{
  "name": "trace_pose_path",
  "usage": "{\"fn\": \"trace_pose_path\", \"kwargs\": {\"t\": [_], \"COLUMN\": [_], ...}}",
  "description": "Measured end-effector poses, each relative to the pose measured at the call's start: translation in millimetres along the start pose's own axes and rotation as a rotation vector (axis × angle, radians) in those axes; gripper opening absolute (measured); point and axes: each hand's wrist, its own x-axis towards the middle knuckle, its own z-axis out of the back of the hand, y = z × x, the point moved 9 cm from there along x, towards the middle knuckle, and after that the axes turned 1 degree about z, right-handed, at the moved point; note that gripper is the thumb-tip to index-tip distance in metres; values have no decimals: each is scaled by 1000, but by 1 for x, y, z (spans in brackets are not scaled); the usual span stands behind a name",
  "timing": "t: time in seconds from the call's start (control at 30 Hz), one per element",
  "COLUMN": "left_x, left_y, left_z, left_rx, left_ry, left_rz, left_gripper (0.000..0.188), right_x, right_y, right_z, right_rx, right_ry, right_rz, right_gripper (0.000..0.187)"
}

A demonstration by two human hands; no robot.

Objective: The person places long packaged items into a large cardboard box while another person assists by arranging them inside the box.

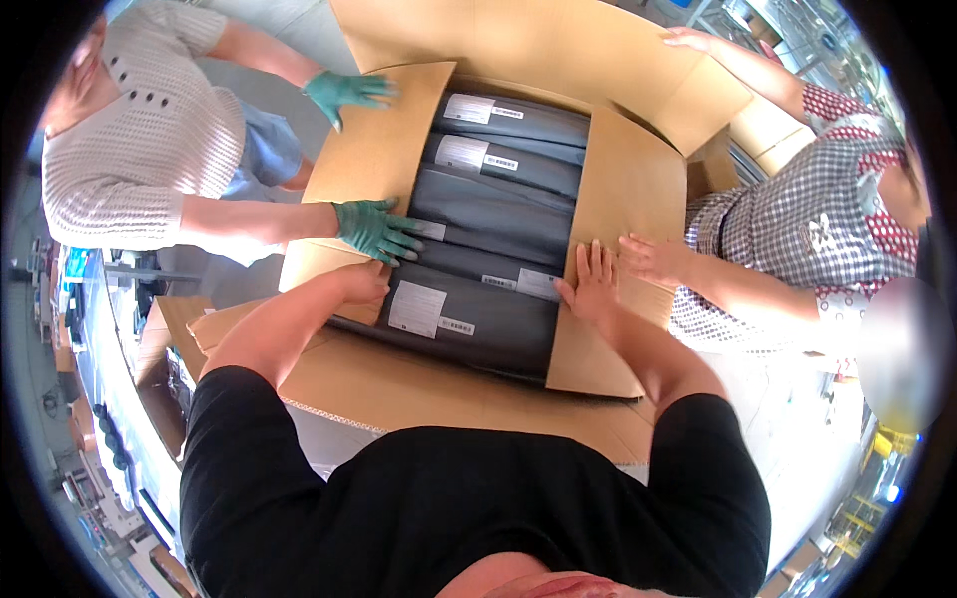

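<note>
In front of me a large cardboard box (439, 384) stands with its flaps folded out. Several long, dark-wrapped packages (488, 204) lie side by side inside it, with white labels (417, 309) on top. My left hand (367, 283) is closed at the near inner edge of the left flap (404, 140), its fingertips partly hidden. Flat on the right flap (628, 179), near its inner edge, my right hand (595, 284) rests with fingers spread and holds nothing.
At the left, a person's green-gloved hands (374, 229) reach over the left flap and a package. Another person at the right has one hand (653, 259) on the right flap and the other at the tall far flap (558, 40). An open carton (164, 379) stands lower left.
</note>
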Motion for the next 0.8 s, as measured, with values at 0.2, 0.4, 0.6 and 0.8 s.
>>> {"fn": "trace_pose_path", "kwargs": {"t": [0.2,0.4,0.6,0.8], "left_x": [15,-52,-206,-183], "left_y": [11,-39,-97,-67], "left_z": [-24,37,87,152], "left_rx": [72,-202,-245,163], "left_ry": [146,221,304,-839], "left_rz": [269,235,218,39], "left_gripper": [45,60,77,77], "right_x": [-10,-4,14,24], "right_y": [8,-3,-1,-4], "right_z": [-10,7,2,11], "right_rx": [-14,40,-19,4], "right_ry": [-144,-204,-129,202], "right_rz": [-35,13,9,26], "right_gripper": [81,76,75,87]}}
